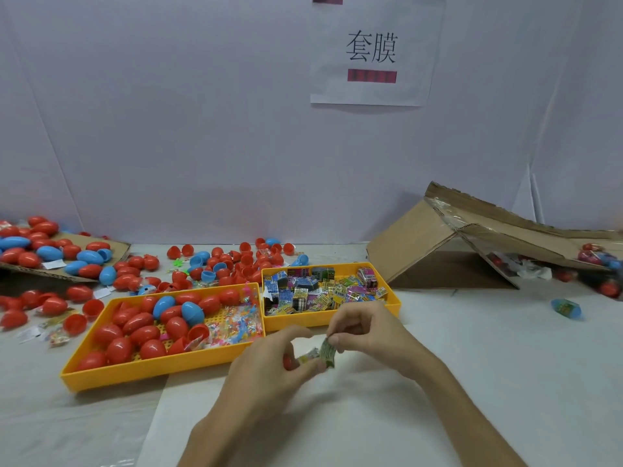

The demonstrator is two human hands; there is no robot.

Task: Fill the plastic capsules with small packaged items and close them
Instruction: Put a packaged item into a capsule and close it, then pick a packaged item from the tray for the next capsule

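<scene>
Both hands are meeting low in the middle of the table. The left hand is curling its fingers round a red capsule half, of which only a sliver is showing, and its fingertips are also touching the packet. The right hand is pinching the packet's green end between thumb and forefinger, its other fingers curling loosely. So the packet is sitting between the two hands, just beside the capsule half; whether it is inside cannot be told.

From the hands, at ten o'clock, the left yellow tray is holding red and blue capsules with a clear bag of coloured bits. At twelve o'clock, touching it, the right yellow tray is holding small packaged items. Further off at eleven o'clock, loose capsules are lying scattered – more are resting on a cardboard sheet at ten. At two o'clock a cardboard box is lying tipped, and a blue filled capsule is lying alone at three. A paper sign is hanging on the wall at twelve.
</scene>
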